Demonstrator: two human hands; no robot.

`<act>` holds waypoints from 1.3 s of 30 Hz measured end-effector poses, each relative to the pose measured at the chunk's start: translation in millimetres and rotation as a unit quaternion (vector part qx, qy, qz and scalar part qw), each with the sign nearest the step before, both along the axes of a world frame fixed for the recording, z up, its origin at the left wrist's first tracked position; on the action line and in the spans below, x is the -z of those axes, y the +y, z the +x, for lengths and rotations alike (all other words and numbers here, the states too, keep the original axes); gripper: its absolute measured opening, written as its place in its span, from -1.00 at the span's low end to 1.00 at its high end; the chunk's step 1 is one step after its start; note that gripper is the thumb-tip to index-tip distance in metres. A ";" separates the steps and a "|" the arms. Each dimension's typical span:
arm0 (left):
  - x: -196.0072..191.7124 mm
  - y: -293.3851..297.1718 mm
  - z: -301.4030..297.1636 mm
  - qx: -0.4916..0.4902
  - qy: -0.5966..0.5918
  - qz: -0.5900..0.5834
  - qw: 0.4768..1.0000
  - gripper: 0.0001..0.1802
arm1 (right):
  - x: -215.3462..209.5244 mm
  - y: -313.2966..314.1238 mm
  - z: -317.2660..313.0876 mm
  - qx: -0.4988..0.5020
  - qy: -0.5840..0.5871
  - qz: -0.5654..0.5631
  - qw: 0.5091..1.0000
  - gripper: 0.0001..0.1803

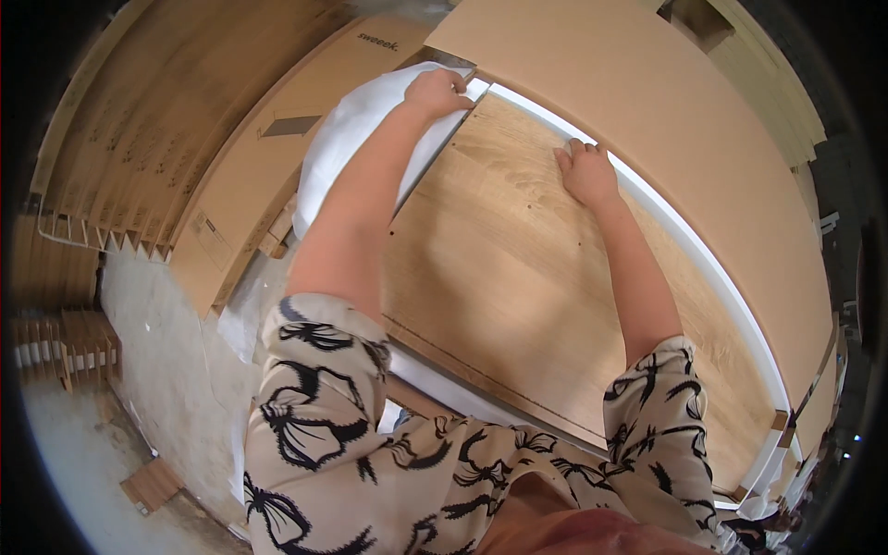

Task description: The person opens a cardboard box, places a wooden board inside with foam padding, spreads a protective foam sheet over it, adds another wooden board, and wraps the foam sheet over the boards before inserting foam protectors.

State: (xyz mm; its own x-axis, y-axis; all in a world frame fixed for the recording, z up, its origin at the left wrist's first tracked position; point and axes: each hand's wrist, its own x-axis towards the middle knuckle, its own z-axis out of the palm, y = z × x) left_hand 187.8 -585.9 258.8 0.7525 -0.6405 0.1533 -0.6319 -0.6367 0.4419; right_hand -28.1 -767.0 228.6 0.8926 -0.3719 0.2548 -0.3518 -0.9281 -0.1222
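A light wood-grain panel (499,268) with several small dark holes lies flat in front of me, inside a cardboard box. White foam edging (684,227) runs along its far and right sides. At the panel's far left corner, my left hand (437,95) is closed, thumb and fingers pinching the edge of a white foam sheet (342,129) that hangs over the left side. My right hand (590,176) rests at the panel's far edge, thumb apart from the bent fingers, which touch the foam edging. Its fingertips are partly hidden.
A large cardboard flap (638,74) stands beyond the panel. To the left are a long flat carton (240,176) and a row of stacked cartons (139,120). Lower left, a small brown cardboard piece (154,486) lies on the grey concrete floor (162,342).
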 end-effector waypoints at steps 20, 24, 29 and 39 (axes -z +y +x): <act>38.3 6.0 73.9 0.066 0.005 -0.075 0.995 -0.42 | 36.4 34.0 -105.9 -0.015 0.080 0.052 0.995 -0.73; 18.4 18.1 -17.4 0.180 -0.394 0.021 0.901 -0.44 | 38.3 81.1 -239.3 0.058 0.039 -0.031 0.997 -0.41; 78.0 45.2 -120.4 0.418 -0.199 0.052 0.885 -0.27 | 1.2 123.5 -282.9 0.150 0.196 0.158 0.956 -0.37; 130.8 13.3 -85.2 0.348 -0.210 0.101 0.908 -0.32 | -52.4 165.1 -340.8 0.197 -0.268 0.134 0.933 -0.61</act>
